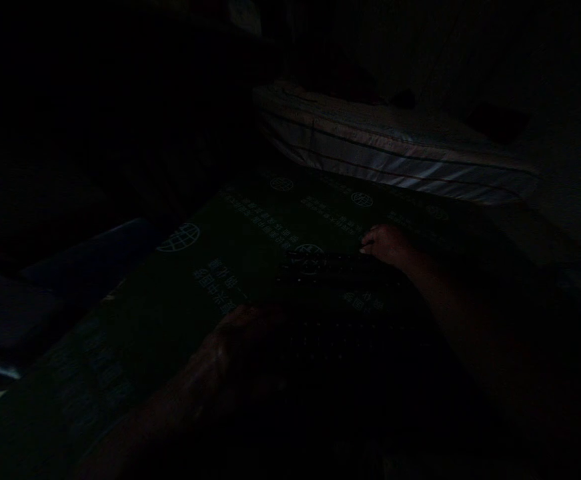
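Observation:
The scene is very dark. A dark, flat piece of cloth-like material (330,280) lies on a green printed sheet (180,280) with white globe logos and text. My right hand (388,243) rests on the far edge of the dark piece, fingers curled at it. My left hand (240,333) lies at its near left edge; its fingers are lost in shadow.
A pale striped mattress or folded bedding (380,150) runs across the back right. A dark bluish object (95,257) lies to the left of the green sheet. Everything else is too dark to make out.

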`<state>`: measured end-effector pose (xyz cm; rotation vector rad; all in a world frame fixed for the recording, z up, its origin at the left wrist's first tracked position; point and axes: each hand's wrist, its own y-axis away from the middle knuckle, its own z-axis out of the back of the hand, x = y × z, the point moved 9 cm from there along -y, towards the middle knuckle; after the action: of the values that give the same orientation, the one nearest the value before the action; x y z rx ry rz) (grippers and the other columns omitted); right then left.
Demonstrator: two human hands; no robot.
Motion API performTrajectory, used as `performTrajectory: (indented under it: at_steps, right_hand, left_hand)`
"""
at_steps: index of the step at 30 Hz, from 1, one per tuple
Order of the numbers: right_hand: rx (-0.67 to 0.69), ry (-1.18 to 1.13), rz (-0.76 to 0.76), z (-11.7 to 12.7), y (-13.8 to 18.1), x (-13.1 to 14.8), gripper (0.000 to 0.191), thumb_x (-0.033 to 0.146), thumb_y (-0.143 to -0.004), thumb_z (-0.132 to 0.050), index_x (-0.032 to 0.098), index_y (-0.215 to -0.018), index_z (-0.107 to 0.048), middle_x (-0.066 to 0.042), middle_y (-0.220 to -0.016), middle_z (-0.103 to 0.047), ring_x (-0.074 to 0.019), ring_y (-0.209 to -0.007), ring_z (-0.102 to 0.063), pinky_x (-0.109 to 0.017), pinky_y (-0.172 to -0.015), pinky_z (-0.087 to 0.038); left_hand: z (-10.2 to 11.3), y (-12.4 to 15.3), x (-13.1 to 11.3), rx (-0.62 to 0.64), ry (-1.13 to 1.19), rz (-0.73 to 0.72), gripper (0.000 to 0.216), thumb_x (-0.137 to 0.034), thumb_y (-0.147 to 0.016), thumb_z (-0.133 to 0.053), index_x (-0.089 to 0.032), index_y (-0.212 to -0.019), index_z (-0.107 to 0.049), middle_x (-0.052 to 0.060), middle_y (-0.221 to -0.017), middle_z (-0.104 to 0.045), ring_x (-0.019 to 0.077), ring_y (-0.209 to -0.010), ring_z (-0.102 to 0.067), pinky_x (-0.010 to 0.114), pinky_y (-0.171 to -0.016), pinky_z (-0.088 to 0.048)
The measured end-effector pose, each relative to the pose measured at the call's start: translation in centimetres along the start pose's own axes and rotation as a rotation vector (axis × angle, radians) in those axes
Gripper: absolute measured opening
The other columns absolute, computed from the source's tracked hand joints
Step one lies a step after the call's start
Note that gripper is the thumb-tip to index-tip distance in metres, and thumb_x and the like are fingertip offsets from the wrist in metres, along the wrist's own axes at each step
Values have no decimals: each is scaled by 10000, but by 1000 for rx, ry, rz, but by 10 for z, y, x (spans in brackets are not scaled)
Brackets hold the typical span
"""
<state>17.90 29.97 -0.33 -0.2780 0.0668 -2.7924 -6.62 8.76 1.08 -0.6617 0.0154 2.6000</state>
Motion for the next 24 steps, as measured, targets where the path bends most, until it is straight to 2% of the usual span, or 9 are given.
performTrajectory:
  at_steps: [9,12,15,19,24]
  right_hand:
    - [64,-57,-17,-3,-7,-1,50,196,-659,-737,182,-669,-690,-4,-739,-676,-137,-688,-608,-243,-620,-443]
    - [63,-79,-20,1,-8,-1,51,198,-673,-725,179,-673,-678,-8,-763,-672,-137,-712,-607,-248,-645,-460]
    - [0,-161,-1,13,-1,4,65,188,-666,-726,172,-656,-664,-31,-855,-672,-161,-799,-622,-283,-727,-486]
    - [-116,-299,127,36,34,28,82,162,-646,-733,187,-656,-656,-43,-965,-671,-202,-968,-615,-367,-882,-478]
    - [-180,-355,318,50,114,77,69,170,-695,-708,203,-734,-662,-61,-1068,-663,-234,-1141,-546,-456,-963,-447]
  left_hand:
    - [-2,-2,0,22,-18,9,369,-347,-890,-553,-165,-1209,-517,95,-1245,-520,250,-1081,-542,470,-898,-465]
    - [-2,-2,-1,23,-17,-1,360,-346,-895,-545,-166,-1205,-519,94,-1239,-524,246,-1076,-544,466,-895,-467]
    - [-2,-2,-3,25,-11,-8,357,-348,-897,-540,-167,-1204,-520,94,-1237,-525,244,-1076,-544,466,-897,-466]
    - [-2,-3,-5,35,10,-33,388,-374,-892,-542,-169,-1220,-510,100,-1267,-507,257,-1107,-525,489,-925,-437]
    - [-3,-3,-6,54,46,-48,610,-543,-803,-574,-205,-1299,-465,93,-1302,-508,285,-1162,-476,449,-967,-379]
